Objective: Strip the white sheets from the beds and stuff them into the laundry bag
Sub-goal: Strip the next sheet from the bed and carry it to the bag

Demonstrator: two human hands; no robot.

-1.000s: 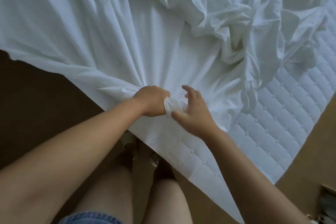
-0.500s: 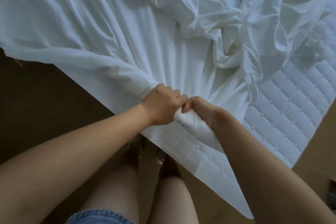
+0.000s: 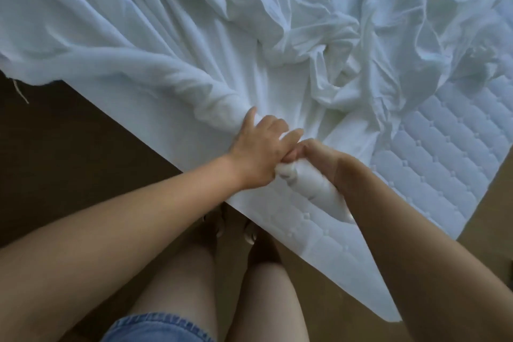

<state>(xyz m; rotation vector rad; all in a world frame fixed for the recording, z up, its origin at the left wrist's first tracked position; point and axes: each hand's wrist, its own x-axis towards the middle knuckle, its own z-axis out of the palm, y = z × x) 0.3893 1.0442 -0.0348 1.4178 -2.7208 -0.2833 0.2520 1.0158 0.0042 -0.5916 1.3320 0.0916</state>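
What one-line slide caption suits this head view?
Both hands gather a white sheet off a quilted mattress.

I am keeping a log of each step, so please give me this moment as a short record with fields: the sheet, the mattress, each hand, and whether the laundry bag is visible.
sheet: white sheet, crumpled, gathered toward the near edge of the bed
mattress: quilted mattress, bare at the right corner
left hand: left hand closing on a gathered bunch of the sheet
right hand: right hand gripping a twisted roll of the sheet
hands: touching each other
laundry bag: not in view
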